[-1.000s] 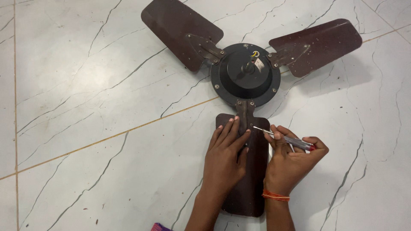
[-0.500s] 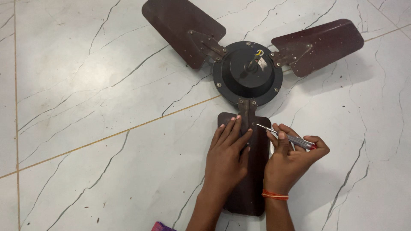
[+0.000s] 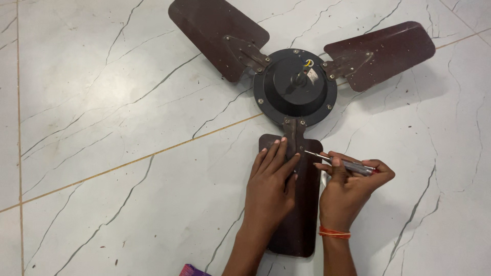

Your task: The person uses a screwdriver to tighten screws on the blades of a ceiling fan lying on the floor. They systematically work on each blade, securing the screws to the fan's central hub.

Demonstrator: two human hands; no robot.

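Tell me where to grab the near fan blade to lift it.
Grip the near blade by its long edges at the wide free end, from the near side. It lies flat on the floor; its far end is bracketed to the motor hub, under the left hand.

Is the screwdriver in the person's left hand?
No, the right hand holds the screwdriver; the left hand lies flat on the fan blade.

Home, by its marble-tiled floor

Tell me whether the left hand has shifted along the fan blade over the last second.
No. The left hand lies flat on the near blade, fingertips just short of the blade bracket, exactly as before. Only the camera view drifted slightly.
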